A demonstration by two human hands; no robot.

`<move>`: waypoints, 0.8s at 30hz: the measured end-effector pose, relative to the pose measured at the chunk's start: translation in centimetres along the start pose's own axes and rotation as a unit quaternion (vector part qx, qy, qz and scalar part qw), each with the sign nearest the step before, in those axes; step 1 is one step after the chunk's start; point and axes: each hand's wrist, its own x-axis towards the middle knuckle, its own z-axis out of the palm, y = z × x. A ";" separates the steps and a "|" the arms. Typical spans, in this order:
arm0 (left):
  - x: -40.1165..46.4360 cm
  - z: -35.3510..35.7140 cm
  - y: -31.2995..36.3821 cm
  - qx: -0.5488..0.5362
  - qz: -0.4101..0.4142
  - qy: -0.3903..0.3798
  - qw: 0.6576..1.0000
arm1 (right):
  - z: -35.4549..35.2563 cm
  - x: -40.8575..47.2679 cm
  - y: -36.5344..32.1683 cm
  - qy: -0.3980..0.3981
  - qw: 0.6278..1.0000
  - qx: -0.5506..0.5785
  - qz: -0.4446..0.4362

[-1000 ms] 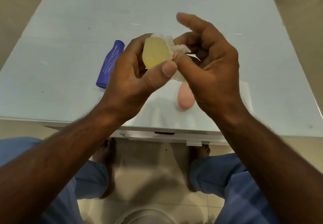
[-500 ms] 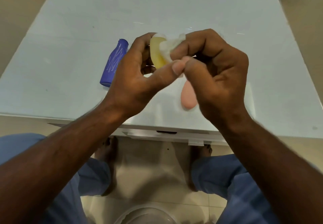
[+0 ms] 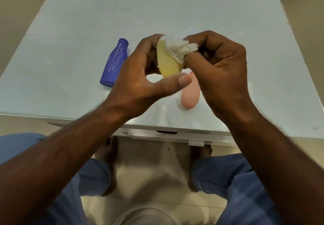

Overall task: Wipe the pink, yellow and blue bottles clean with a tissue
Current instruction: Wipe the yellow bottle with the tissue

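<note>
My left hand [image 3: 140, 77] grips the yellow bottle [image 3: 167, 63] above the table, thumb under its near end and fingers curled behind it. My right hand [image 3: 220, 70] pinches a crumpled white tissue [image 3: 180, 48] and presses it against the bottle's upper right side. The blue bottle [image 3: 114, 63] lies on its side on the table to the left of my hands, white scribbles on its face, cap pointing away. The pink bottle [image 3: 190, 95] lies on the table under my right hand, partly hidden by it.
The white glossy table [image 3: 175, 10] ends at a front edge near my knees, with a drawer handle below it. A clear round container [image 3: 145, 216] stands on the tiled floor between my feet. A dark pole crosses the far right corner.
The yellow bottle has turned in my left hand, showing more of its long side. My right hand has slid the tissue across its upper part. The blue and pink bottles have not moved.
</note>
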 end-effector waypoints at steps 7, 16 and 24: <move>0.2 -0.3 0.3 -0.001 0.004 0.013 1.000 | 0.2 0.0 -0.2 -0.012 0.999 0.042 -0.015; 0.5 -0.7 0.5 -0.034 -0.005 0.014 0.999 | 1.0 -0.9 -0.7 -0.034 0.994 0.078 -0.071; 0.0 -0.4 0.6 -0.064 -0.044 0.009 0.997 | 1.1 -1.4 -1.1 -0.058 0.988 0.062 -0.127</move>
